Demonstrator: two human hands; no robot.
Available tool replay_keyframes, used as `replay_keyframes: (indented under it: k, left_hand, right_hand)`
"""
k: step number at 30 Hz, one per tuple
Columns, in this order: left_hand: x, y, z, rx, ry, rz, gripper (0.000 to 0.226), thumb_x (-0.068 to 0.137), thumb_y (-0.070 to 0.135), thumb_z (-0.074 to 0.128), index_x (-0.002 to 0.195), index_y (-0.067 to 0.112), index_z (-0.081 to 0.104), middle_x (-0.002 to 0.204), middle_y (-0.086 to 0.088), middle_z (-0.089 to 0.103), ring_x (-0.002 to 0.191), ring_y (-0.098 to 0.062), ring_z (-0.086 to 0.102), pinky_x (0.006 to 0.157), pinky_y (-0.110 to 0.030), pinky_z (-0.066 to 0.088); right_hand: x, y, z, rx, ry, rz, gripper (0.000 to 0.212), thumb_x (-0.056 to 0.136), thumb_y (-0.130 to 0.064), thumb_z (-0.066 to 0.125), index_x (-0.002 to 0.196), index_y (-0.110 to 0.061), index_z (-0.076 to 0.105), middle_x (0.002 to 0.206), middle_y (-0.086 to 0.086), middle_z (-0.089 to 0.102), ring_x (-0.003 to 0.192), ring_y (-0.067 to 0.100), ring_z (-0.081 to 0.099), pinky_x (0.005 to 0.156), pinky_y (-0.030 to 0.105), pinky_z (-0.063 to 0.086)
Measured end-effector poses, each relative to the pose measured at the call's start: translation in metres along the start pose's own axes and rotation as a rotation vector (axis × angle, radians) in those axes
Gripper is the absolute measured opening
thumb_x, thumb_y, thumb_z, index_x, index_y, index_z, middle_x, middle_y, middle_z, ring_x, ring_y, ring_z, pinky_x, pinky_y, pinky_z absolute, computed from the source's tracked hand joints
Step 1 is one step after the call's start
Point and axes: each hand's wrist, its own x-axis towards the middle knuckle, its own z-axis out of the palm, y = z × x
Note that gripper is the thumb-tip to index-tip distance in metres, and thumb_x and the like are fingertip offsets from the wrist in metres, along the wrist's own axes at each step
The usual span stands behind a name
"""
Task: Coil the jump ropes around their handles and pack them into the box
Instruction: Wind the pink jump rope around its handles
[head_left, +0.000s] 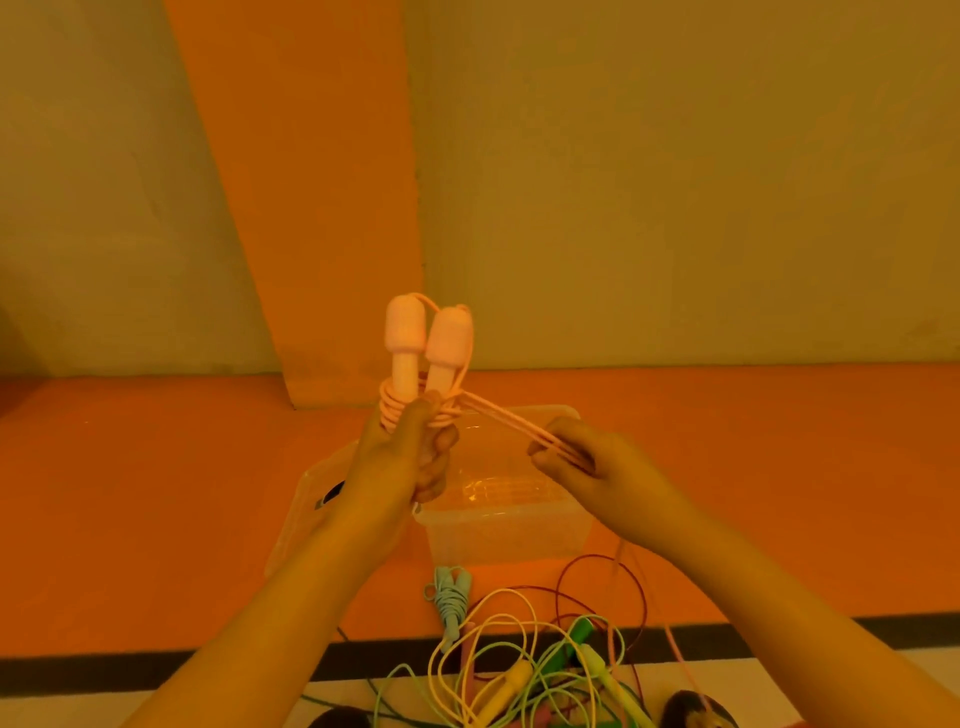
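Pink handles (415, 345) upright in left hand's (402, 457) fist, right hand (582, 460) pinching cord (511, 423).

I'm seeing a pale pink pair of handles (423, 340), plain, no pattern, with matching pink cord (511, 423) wound below them. At six o'clock the box (501, 525) is clear, colourless plastic. Lower, a pale blue-green coiled rope (452, 597) sits plain. Around five o'clock, a tangle: yellow rope (511, 680), green handle (582, 631), dark red cord (602, 571). The floor (156, 493) reads flat orange, edged by a black stripe (130, 670). The wall (675, 182) looks dull olive-tan with an orange band (306, 182).
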Motion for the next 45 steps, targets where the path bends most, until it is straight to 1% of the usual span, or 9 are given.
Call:
replay_keyframes:
  k: [4,11,16,20,24,30,33,37,45]
  left_hand:
    - [0.002,-0.003,-0.001,-0.080,0.035,-0.072,0.013,0.100,0.026,0.041,0.099,0.015,0.047,0.057,0.003,0.045,0.033,-0.005,0.023,0.035,-0.012,0.016]
    - [0.004,-0.002,-0.004,-0.133,0.058,-0.064,0.016,0.099,0.026,0.045,0.112,0.017,0.044,0.057,0.004,0.049,0.033,-0.004,0.023,0.033,-0.013,0.017]
    - [0.002,-0.003,-0.008,0.290,0.122,0.009,0.014,0.096,0.023,0.054,0.105,0.014,0.049,0.066,-0.001,0.055,0.038,-0.006,0.037,0.035,-0.019,0.027]
    - [-0.005,-0.011,-0.004,0.829,-0.042,0.115,0.020,0.088,0.034,0.065,0.100,0.033,0.049,0.087,0.011,0.059,0.068,0.001,0.055,0.052,-0.010,0.038]
    - [-0.011,-0.020,0.002,1.081,-0.249,0.049,0.034,0.083,0.050,0.066,0.108,0.033,0.051,0.092,0.006,0.062,0.082,-0.012,0.061,0.072,-0.037,0.051]
    - [-0.019,-0.023,0.014,1.249,-0.195,0.098,0.042,0.072,0.071,0.060,0.088,0.034,0.049,0.078,0.006,0.062,0.073,-0.011,0.059,0.062,-0.034,0.047]
    - [-0.024,-0.018,0.018,1.276,-0.167,0.124,0.041,0.075,0.073,0.055,0.083,0.034,0.048,0.074,0.008,0.060,0.067,-0.007,0.056,0.054,-0.028,0.037]
    - [-0.026,-0.024,0.015,1.361,-0.150,0.127,0.031,0.082,0.061,0.054,0.091,0.032,0.050,0.079,0.006,0.061,0.073,-0.014,0.060,0.063,-0.033,0.048]
    - [-0.020,-0.008,-0.003,1.387,-0.522,0.058,0.032,0.082,0.056,0.061,0.106,0.036,0.053,0.087,0.011,0.057,0.078,-0.009,0.051,0.061,-0.028,0.037]
  right_hand:
    - [-0.001,-0.003,-0.005,-0.106,0.116,-0.049,0.012,0.094,-0.028,0.057,0.103,-0.027,0.065,0.062,-0.017,0.050,0.054,0.002,0.050,0.048,0.015,0.029]
    - [0.004,-0.004,0.002,-0.202,0.000,-0.068,0.021,0.095,-0.038,0.052,0.104,-0.030,0.069,0.059,-0.019,0.051,0.055,-0.003,0.051,0.050,0.013,0.026]
    - [0.001,-0.012,-0.006,-0.292,0.280,-0.260,0.032,0.091,-0.039,0.046,0.093,-0.020,0.072,0.073,-0.010,0.064,0.058,0.003,0.054,0.049,0.019,0.041]
    - [0.003,-0.006,-0.009,-0.410,0.306,-0.430,0.028,0.093,-0.033,0.048,0.092,-0.015,0.069,0.077,-0.001,0.059,0.072,0.017,0.053,0.060,0.027,0.037]
    - [0.004,-0.003,-0.003,-0.488,0.223,-0.505,0.027,0.090,-0.032,0.047,0.087,-0.016,0.069,0.081,0.001,0.062,0.076,0.021,0.056,0.060,0.035,0.045]
    - [0.006,-0.007,0.002,-0.349,0.133,-0.500,0.025,0.088,-0.029,0.051,0.087,-0.013,0.070,0.078,0.000,0.062,0.079,0.009,0.044,0.068,0.023,0.033]
    - [0.006,-0.010,0.002,-0.277,0.107,-0.480,0.026,0.088,-0.030,0.051,0.086,-0.013,0.070,0.078,-0.002,0.062,0.079,0.006,0.045,0.066,0.027,0.037]
    - [0.005,-0.010,0.002,-0.240,0.041,-0.469,0.024,0.087,-0.034,0.053,0.085,-0.017,0.071,0.075,-0.006,0.060,0.075,0.011,0.051,0.064,0.037,0.047]
    - [0.004,-0.011,-0.007,-0.219,0.018,-0.333,0.043,0.067,-0.066,0.059,0.081,-0.025,0.061,0.076,-0.015,0.052,0.072,-0.001,0.037,0.067,0.018,0.029]
